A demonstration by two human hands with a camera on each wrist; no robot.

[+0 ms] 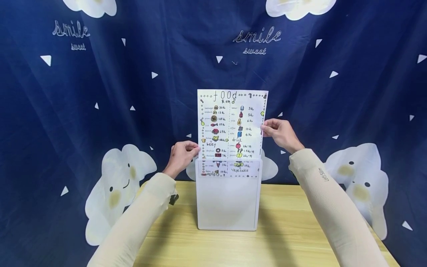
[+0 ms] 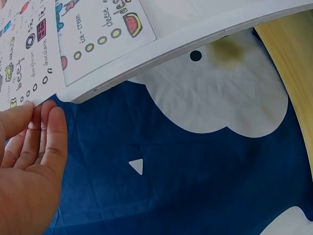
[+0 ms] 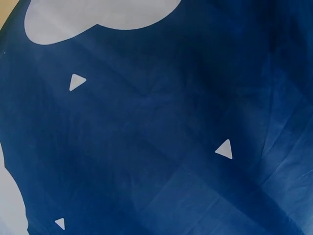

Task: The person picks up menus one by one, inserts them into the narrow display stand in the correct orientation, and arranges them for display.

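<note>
At the centre of the head view, one hand-drawn paper food menu (image 1: 231, 128) is held upright, its lower part tucked inside one frosted plastic sleeve (image 1: 228, 202) stood on the pale wooden table (image 1: 287, 237). The right hand (image 1: 279, 133) is raised at the sheet's right edge, which is pinched between curled fingers. The left hand (image 1: 181, 156), lower, touches the left edge with nearly straight fingers (image 2: 46, 132). A soft navy cloth backdrop (image 1: 133, 92) printed with white clouds and triangles hangs behind.
</note>
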